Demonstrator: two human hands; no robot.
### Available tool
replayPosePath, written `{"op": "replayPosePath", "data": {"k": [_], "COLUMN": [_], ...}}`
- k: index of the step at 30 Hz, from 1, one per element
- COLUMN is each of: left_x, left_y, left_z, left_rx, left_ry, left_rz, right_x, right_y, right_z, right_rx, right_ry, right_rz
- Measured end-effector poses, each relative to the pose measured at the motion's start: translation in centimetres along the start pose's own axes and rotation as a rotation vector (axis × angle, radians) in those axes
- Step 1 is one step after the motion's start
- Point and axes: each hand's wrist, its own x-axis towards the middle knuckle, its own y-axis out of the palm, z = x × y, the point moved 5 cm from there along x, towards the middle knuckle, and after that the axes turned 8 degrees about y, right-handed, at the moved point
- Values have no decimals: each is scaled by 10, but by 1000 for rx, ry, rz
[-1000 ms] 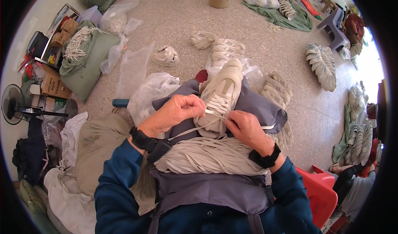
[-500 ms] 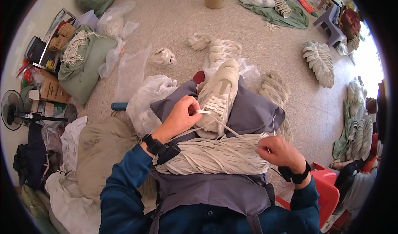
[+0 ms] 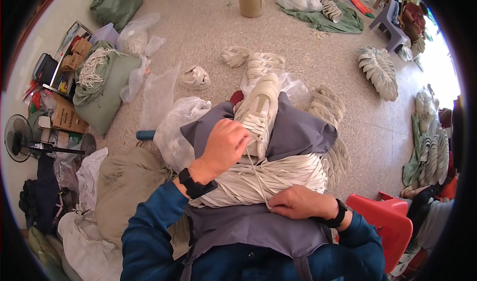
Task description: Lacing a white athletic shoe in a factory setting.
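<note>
Right hand (image 3: 299,202): closed, shoelace (image 3: 255,171) pinched nearside of sneaker (image 3: 263,104).
Left hand (image 3: 226,144): curled beside sneaker, hold cannot be told.

The left grip (image 3: 227,140) is by the left side of the shoe (image 3: 262,107), fingers bent. The right grip (image 3: 298,202) pinches, closer to the belly than the shoe. Both arms (image 3: 158,212) bend.

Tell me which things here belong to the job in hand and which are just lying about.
Likely in the job:
- beige shoe, by the left hand
- pale lace, pinched in the right hand
- lace bundle, across the lap

Apparently lying about:
- fan
- grey stool
- cardboard box
</note>
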Motion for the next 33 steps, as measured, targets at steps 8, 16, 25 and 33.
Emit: {"op": "replayPosePath", "data": {"k": [8,16,25,33], "left_x": [8,10,14,13], "left_y": [37,39,40,20], "left_z": [-17,-20,-21,-10], "left_rx": [474,464,569,-907], "left_ry": [139,190,138,-407], "left_rz": [193,185,275,95], "right_x": [-2,-3,-2,-3], "right_y": [4,5,2,-5], "right_z": [0,-5,-7,-7], "right_rx": [-41,-15,15,120], "right_ry": [12,26,23,31], "right_rz": [-41,-83,-105,-60]}}
